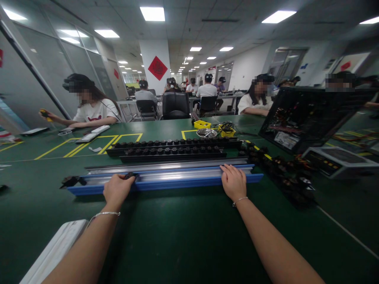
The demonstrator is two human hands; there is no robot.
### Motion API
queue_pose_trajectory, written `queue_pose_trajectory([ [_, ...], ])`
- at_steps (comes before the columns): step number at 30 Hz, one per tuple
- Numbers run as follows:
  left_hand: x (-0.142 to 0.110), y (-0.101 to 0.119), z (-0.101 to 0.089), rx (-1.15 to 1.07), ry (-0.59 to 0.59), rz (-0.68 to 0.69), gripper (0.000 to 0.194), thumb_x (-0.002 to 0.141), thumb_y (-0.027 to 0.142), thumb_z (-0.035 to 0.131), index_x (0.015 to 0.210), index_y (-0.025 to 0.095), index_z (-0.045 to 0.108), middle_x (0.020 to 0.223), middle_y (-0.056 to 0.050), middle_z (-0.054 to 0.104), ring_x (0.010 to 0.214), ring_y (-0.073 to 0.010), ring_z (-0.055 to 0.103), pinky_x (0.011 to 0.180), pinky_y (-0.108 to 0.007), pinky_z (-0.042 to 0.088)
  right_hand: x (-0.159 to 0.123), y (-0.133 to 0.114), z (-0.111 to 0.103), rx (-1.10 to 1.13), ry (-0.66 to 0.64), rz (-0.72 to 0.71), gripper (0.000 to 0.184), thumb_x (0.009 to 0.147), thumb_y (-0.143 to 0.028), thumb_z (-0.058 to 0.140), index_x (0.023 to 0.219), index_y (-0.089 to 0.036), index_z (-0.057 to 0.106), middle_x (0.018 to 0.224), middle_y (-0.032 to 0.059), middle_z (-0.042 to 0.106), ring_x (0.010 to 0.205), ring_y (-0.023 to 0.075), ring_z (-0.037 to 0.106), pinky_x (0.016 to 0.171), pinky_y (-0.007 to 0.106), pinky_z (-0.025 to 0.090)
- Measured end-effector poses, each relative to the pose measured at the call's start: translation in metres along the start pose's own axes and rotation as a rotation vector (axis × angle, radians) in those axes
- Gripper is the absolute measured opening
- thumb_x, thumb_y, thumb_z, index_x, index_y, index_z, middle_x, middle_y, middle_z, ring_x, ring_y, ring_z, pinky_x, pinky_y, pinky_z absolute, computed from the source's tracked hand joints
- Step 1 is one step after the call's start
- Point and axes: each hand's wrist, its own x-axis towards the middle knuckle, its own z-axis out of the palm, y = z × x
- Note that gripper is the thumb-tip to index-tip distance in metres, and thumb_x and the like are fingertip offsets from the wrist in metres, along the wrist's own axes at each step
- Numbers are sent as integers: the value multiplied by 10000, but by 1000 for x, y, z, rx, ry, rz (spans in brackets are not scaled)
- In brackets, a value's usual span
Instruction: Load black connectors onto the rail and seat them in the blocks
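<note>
A long blue rail (177, 184) with a shiny silver inner channel lies crosswise on the green table in front of me. My left hand (117, 188) pinches a small black part (132, 176) at the channel, towards the rail's left portion. Near the right end, my right hand (233, 182) grips the rail, its fingers laid over the channel and far wall. Another black part (71, 181) sits at the rail's left end. Right behind runs a bare grey rail (166, 163). Farther back, two black strips (173, 151) carry rows of black knob-like parts.
Many loose black parts (284, 173) lie to the right, beside a power supply unit (339, 161) and an open computer case (310, 118). Behind the strips stand a metal bowl (206, 133) and a yellow tray (202, 124). A white object (56, 248) lies front left. Other people sit across the table.
</note>
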Motion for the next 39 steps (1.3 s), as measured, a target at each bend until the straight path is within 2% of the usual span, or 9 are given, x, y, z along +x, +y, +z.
queue_pose_trajectory([
  [7,-5,7,5,14,1,-15,518,585,616,535,931,236,603,969,-120,658,1021,-370,550,809,-466,401,0,-1,-2,-1,-16,8,385,861,-249,338,1148,-256,594,1221,20,582,1169,202,451,1003,404,233],
  [15,-9,11,1,30,2,-14,500,599,613,534,924,240,605,966,-123,663,1018,-367,554,823,-486,386,0,0,-1,9,-19,7,390,860,-251,331,1149,-255,594,1224,24,580,1167,206,450,1000,408,232],
  [26,-13,13,2,41,17,-3,519,617,608,520,957,228,613,979,-127,668,1010,-352,570,808,-441,417,0,0,-2,7,-16,-1,384,860,-247,344,1152,-249,593,1224,28,580,1166,206,451,997,406,232],
  [39,-13,13,0,61,9,18,472,626,598,518,907,228,604,924,-113,675,975,-339,583,793,-426,418,0,1,0,-5,-7,-9,382,857,-250,345,1147,-249,595,1219,29,584,1161,206,456,991,402,243],
])
